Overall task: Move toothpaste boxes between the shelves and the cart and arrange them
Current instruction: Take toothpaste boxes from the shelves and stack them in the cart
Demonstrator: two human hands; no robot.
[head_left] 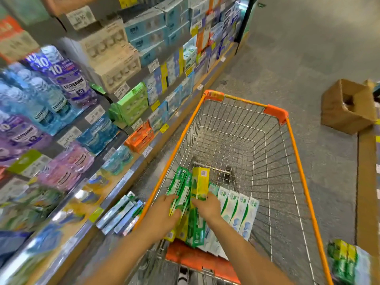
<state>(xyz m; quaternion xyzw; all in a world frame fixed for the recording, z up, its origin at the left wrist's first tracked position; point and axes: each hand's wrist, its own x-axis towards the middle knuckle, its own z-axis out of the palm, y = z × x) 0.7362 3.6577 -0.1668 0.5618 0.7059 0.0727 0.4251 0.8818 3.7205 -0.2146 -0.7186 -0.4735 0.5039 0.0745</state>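
Both my hands are down in the near end of an orange-framed wire cart [275,114]. My left hand [164,210] grips green toothpaste boxes [180,187] that tilt up toward the shelves. My right hand [207,206] holds a yellow-green toothpaste box [200,183] standing on end beside them. A row of white and blue toothpaste boxes [240,210] lies at the right of my hands in the cart. More green boxes [196,229] lie under my wrists. Several white boxes [121,213] lie on the lowest shelf at the left.
Shelving [127,182] full of mouthwash bottles [67,79] and boxed goods runs along the left, close to the cart. An open cardboard box [347,105] sits on the grey floor at the right. A pack of green boxes [343,262] lies at the bottom right.
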